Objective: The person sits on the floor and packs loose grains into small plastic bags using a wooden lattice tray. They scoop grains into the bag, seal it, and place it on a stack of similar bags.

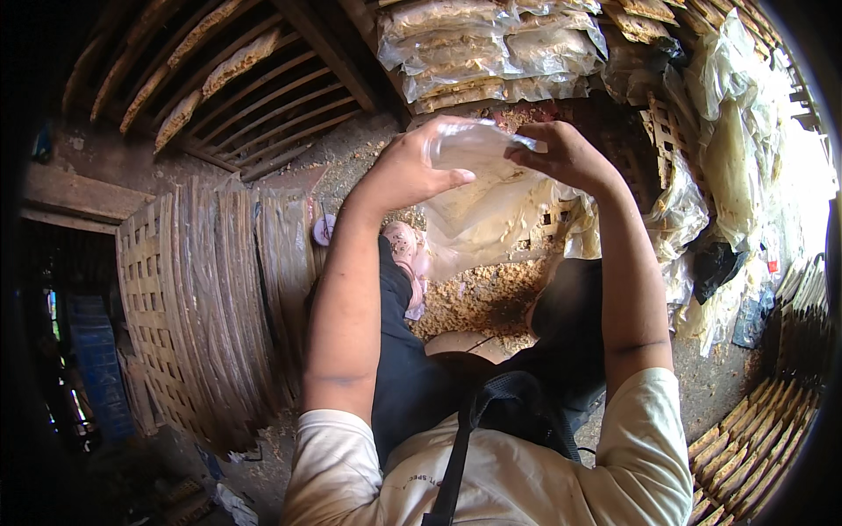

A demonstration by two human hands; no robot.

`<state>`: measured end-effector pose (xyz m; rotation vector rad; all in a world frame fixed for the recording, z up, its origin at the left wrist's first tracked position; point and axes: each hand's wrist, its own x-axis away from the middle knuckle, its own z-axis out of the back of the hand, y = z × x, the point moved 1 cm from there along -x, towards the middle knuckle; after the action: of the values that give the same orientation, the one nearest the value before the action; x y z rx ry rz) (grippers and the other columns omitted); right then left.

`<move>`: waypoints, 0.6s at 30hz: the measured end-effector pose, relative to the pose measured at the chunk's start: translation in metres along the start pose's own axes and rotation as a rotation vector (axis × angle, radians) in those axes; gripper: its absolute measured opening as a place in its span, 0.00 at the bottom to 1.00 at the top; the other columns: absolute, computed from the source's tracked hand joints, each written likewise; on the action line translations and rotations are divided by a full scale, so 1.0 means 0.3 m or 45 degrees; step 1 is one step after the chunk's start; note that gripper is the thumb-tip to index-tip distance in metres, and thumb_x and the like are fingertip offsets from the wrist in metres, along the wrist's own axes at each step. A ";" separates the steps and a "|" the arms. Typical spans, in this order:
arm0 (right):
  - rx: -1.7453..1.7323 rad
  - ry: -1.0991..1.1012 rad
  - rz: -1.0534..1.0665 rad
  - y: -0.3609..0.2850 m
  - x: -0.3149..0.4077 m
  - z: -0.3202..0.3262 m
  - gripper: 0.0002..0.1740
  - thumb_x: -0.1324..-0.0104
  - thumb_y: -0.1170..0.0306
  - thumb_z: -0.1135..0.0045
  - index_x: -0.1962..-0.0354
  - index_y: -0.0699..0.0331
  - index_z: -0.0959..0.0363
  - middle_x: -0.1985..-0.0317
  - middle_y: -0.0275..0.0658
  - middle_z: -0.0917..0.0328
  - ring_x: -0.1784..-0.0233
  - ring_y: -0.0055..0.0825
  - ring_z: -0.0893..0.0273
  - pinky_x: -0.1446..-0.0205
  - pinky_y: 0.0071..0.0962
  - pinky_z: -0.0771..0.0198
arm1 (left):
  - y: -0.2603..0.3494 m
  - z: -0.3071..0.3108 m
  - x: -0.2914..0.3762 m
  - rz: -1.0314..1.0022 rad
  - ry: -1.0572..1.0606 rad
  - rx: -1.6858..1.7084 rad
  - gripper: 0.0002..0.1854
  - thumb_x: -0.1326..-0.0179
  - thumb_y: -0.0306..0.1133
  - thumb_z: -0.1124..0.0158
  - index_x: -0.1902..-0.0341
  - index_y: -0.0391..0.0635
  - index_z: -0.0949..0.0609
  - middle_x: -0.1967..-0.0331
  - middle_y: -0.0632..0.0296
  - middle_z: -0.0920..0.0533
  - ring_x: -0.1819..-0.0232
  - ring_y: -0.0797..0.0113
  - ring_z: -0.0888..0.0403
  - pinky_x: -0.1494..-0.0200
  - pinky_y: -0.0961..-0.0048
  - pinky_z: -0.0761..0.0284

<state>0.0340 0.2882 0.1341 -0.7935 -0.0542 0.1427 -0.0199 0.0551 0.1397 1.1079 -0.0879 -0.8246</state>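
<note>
A clear plastic sheet or bag (483, 191) hangs between my two hands. My left hand (421, 167) is at its upper left edge, thumb spread from the fingers; the fingertips are partly hidden behind the plastic. At the upper right edge, my right hand (559, 154) pinches the plastic between thumb and fingers. The lower part of the plastic lies over a woven bamboo tray (546, 227) in front of me. Tan crumbs (487, 296) cover the floor between my legs.
Woven trays (151, 283) stand stacked on edge at left. Plastic-wrapped slabs (493, 52) are piled ahead. Crumpled plastic sheets (730, 177) hang at right, above a slatted rack (750, 447). A round pinkish-white lid-like object (323, 230) lies near my left forearm. Wooden racks (276, 85) rise at upper left.
</note>
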 end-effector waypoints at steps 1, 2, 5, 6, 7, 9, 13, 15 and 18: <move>-0.087 -0.028 0.048 -0.008 -0.002 -0.009 0.24 0.40 0.59 0.34 0.51 0.67 0.24 0.63 0.49 0.20 0.58 0.30 0.23 0.52 0.30 0.28 | -0.005 -0.008 -0.005 0.079 -0.062 0.001 0.12 0.41 0.27 0.34 0.54 0.35 0.18 0.69 0.64 0.15 0.65 0.77 0.20 0.58 0.77 0.25; -0.174 -0.058 0.096 -0.013 -0.004 -0.020 0.28 0.42 0.59 0.33 0.50 0.70 0.25 0.58 0.51 0.20 0.53 0.36 0.22 0.49 0.32 0.28 | -0.015 -0.012 -0.010 0.158 -0.123 0.001 0.12 0.41 0.27 0.34 0.55 0.36 0.17 0.70 0.64 0.16 0.66 0.77 0.21 0.59 0.76 0.25; -0.119 0.024 0.178 0.025 -0.023 -0.063 0.31 0.46 0.59 0.30 0.49 0.70 0.25 0.60 0.52 0.18 0.55 0.43 0.19 0.50 0.36 0.27 | 0.011 -0.051 -0.032 0.237 -0.142 -0.072 0.08 0.39 0.27 0.36 0.59 0.37 0.18 0.75 0.64 0.17 0.71 0.78 0.22 0.63 0.77 0.26; -0.045 0.033 0.116 0.007 -0.028 -0.076 0.30 0.46 0.59 0.30 0.50 0.69 0.25 0.63 0.52 0.18 0.57 0.43 0.19 0.52 0.37 0.27 | 0.018 -0.054 -0.033 0.257 -0.123 -0.039 0.07 0.38 0.27 0.36 0.60 0.37 0.18 0.76 0.64 0.18 0.71 0.79 0.22 0.64 0.78 0.26; 0.030 0.041 0.054 -0.004 -0.033 -0.084 0.29 0.47 0.59 0.30 0.52 0.68 0.24 0.65 0.51 0.18 0.59 0.44 0.18 0.54 0.38 0.27 | 0.021 -0.055 -0.033 0.277 -0.104 -0.005 0.06 0.38 0.27 0.37 0.61 0.37 0.19 0.77 0.64 0.19 0.72 0.79 0.23 0.64 0.78 0.27; 0.144 -0.064 -0.015 -0.003 -0.043 -0.085 0.19 0.44 0.60 0.35 0.61 0.66 0.21 0.71 0.51 0.19 0.65 0.45 0.19 0.60 0.40 0.27 | 0.007 -0.041 -0.030 0.109 0.063 -0.101 0.04 0.37 0.26 0.38 0.64 0.38 0.21 0.76 0.66 0.20 0.72 0.81 0.24 0.66 0.79 0.27; 0.578 -0.364 -0.231 0.077 -0.038 -0.027 0.13 0.44 0.65 0.37 0.65 0.65 0.21 0.70 0.50 0.19 0.63 0.46 0.20 0.58 0.41 0.27 | -0.007 0.014 -0.029 0.079 0.240 -0.100 0.03 0.39 0.24 0.39 0.62 0.40 0.20 0.73 0.65 0.19 0.69 0.78 0.22 0.66 0.78 0.27; 0.657 -0.362 -0.086 0.151 -0.008 0.001 0.18 0.47 0.69 0.36 0.58 0.66 0.23 0.62 0.48 0.18 0.55 0.46 0.21 0.50 0.38 0.27 | -0.005 0.038 -0.024 0.117 0.286 -0.077 0.05 0.42 0.24 0.37 0.62 0.42 0.19 0.72 0.56 0.15 0.68 0.66 0.16 0.66 0.71 0.25; 0.272 -0.106 0.111 0.120 -0.012 -0.018 0.27 0.46 0.67 0.34 0.47 0.65 0.27 0.56 0.50 0.19 0.49 0.47 0.23 0.44 0.38 0.29 | -0.020 0.040 -0.027 0.069 0.275 -0.109 0.05 0.41 0.22 0.38 0.62 0.42 0.19 0.73 0.58 0.16 0.68 0.74 0.17 0.66 0.73 0.25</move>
<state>0.0271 0.3087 0.1046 -0.5768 -0.0817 0.2599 -0.0342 0.0500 0.1433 1.1024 0.0965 -0.6507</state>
